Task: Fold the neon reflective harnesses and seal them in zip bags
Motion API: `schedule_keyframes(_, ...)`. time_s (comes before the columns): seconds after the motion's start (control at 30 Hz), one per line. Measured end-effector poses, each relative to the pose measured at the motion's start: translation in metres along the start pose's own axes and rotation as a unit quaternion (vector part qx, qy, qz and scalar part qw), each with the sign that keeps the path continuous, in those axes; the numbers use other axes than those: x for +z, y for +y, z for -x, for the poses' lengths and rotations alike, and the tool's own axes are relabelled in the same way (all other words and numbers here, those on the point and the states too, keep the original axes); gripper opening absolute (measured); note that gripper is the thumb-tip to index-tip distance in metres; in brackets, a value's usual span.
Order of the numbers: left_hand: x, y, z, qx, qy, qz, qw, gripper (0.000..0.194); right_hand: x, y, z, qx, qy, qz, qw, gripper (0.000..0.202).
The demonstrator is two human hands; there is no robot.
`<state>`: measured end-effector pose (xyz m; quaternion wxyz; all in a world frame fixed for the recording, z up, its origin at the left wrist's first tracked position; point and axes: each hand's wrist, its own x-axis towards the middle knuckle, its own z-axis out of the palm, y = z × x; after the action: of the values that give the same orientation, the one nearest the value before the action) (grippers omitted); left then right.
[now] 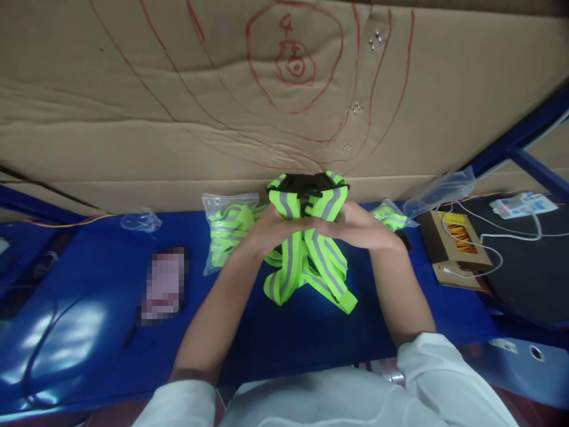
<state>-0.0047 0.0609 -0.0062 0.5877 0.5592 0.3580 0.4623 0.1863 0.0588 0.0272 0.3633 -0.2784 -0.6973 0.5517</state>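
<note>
A bundle of neon-green straps with grey reflective stripes point(326, 261) hangs and lies in front of me, its loops spread on the blue table. My left hand point(278, 225) is closed round the left-hand straps near their top. My right hand point(340, 222) is closed round the right-hand straps, close beside the other hand. Black parts point(306, 184) sit at the top of the straps, beyond both hands. The fingertips are mostly hidden by the straps. A clear plastic bag of similar green straps point(229, 228) lies left of my left hand.
More green straps in plastic point(391, 216) lie at the right, near an open cardboard box point(457, 246) with white cables. A pixelated flat object point(164, 284) and a crumpled clear bag point(141, 220) lie left. Cardboard marked in red point(213, 89) stands behind the blue table point(311, 344).
</note>
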Motion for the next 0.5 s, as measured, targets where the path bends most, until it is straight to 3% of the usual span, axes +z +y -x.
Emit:
schedule_keyframes(0.1,0.001,0.000,0.001,-0.031,-0.005,-0.006,0.999,0.059,-0.003,0.001,0.001,0.044,0.080,-0.058,0.994,0.045)
schedule_keyframes(0.27,0.009,-0.006,0.001,-0.075,0.036,0.019,0.996,0.070,0.004,0.002,-0.004,0.076,0.191,-0.132,0.970,0.023)
schedule_keyframes(0.37,0.013,-0.005,0.001,-0.068,0.018,0.041,0.997,0.070,0.000,0.002,-0.003,0.085,0.185,-0.135,0.970,0.027)
schedule_keyframes(0.5,0.010,-0.002,0.005,-0.087,0.021,-0.007,0.996,0.063,-0.009,0.001,-0.001,0.084,0.140,-0.132,0.978,0.037)
